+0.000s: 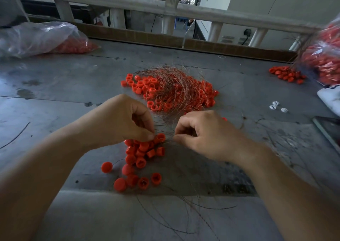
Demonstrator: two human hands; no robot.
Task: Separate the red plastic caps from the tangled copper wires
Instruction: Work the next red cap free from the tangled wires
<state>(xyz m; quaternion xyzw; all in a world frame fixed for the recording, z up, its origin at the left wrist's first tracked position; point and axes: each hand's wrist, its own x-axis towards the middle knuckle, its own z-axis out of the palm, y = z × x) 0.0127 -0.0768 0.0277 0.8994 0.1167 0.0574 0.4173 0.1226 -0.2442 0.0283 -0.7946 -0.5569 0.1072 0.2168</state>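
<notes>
A tangle of thin copper wires (173, 82) lies over a heap of red plastic caps (206, 93) in the middle of the grey table (55, 86). Nearer to me, a smaller pile of red caps (141, 158) sits below my hands. My left hand (127, 119) pinches a red cap (161, 137) at the top of that pile. My right hand (204, 134) pinches thin wire strands just right of that cap. Loose wires (184, 209) trail toward the front edge.
A clear bag of red caps (46, 38) lies at the back left. Another bag of caps (325, 56) with spilled caps (287, 74) sits at the back right. A white phone (331, 97), small white pieces (276, 106) and a dark flat object (329, 128) lie at the right edge.
</notes>
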